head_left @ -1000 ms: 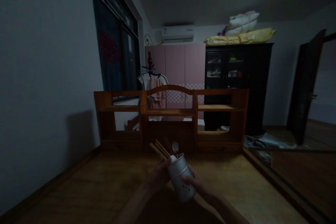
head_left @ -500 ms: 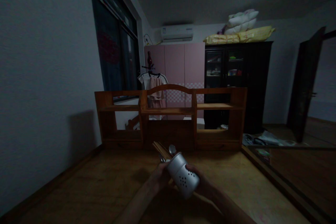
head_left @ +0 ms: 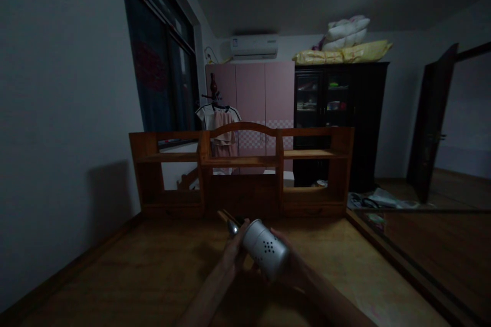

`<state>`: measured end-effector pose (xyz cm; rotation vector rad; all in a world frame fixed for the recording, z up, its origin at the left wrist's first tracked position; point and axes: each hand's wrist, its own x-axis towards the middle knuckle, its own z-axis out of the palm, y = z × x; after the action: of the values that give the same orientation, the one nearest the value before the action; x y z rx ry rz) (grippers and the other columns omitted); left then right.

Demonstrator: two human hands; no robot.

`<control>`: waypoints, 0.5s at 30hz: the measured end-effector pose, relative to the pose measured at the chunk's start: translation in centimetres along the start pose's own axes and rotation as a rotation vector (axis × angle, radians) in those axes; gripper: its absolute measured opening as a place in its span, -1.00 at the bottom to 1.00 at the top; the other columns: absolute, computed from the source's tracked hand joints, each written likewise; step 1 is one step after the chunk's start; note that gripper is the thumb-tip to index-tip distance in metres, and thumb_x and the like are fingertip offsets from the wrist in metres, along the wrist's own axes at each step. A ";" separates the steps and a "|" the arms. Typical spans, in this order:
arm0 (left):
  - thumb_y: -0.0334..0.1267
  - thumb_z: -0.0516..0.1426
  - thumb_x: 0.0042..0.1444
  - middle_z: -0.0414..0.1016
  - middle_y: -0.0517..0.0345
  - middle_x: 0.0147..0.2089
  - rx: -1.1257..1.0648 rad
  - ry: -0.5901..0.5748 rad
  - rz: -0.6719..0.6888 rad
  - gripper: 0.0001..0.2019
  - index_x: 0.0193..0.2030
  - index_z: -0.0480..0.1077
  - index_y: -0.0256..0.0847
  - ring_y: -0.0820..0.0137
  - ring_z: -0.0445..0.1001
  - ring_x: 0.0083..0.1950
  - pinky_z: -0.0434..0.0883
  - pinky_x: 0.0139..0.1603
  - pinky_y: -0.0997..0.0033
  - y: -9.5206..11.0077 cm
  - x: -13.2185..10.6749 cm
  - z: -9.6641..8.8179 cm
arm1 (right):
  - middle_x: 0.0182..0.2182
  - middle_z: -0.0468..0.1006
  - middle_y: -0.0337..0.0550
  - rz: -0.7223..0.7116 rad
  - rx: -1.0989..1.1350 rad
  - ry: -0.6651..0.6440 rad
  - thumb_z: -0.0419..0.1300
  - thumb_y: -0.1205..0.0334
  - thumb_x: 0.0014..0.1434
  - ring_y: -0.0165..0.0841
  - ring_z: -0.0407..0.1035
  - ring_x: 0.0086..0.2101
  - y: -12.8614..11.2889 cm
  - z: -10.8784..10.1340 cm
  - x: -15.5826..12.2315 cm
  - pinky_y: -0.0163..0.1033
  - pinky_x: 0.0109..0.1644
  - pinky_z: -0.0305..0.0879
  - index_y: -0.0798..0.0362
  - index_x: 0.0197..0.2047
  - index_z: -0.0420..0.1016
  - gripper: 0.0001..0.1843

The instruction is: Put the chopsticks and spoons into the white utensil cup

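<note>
A silver metal cutlery holder with round drain holes is tilted above the wooden surface, its mouth toward the upper left. My left hand is closed around it near the rim, the thumb up along the edge. Lower on the body, toward the base, my right hand wraps the right side, its fingers partly hidden. Wooden chopsticks and a metal spoon stick out past the rim beyond my left hand. Their lower parts are hidden by the hand and the holder.
A wooden shelf unit stands along the far edge of the wooden surface. A wall borders the left side and a raised wooden edge the right. Farther back are pink wardrobes and a dark cabinet.
The cutlery holder has turned about its length in my hands, so its hole patterns have shifted. The spoon's bowl now shows farther left. The camera view has shifted slightly.
</note>
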<state>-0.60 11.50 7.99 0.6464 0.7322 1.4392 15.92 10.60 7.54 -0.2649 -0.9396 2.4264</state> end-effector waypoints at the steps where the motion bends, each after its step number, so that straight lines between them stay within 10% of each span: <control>1: -0.09 0.35 -0.13 0.48 0.15 -0.44 -0.003 0.034 0.011 -0.66 -0.30 0.47 -0.30 0.42 0.41 -0.46 0.34 -0.47 0.49 0.1 0.2 -0.1 | -0.20 0.53 0.14 0.018 0.010 -0.011 -0.09 -0.37 0.14 -0.05 0.49 -0.28 0.0 -0.3 0.1 -0.13 -0.41 0.45 0.27 0.13 0.23 -0.15; 15: -0.13 0.07 0.19 0.15 0.35 -0.65 -0.227 0.167 0.021 -0.72 -0.50 0.20 -0.16 0.51 0.27 -0.64 0.36 -0.51 0.51 3.4 3.6 -3.6 | -0.14 0.52 0.16 0.111 -0.009 -0.007 0.05 -0.28 0.13 -0.04 0.47 -0.21 0.4 0.2 -0.3 -0.09 -0.25 0.40 0.31 0.15 0.27 -0.18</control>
<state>-5.50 15.10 8.13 0.3625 0.6799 1.5817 15.93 10.11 7.38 -0.3192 -0.9623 2.5264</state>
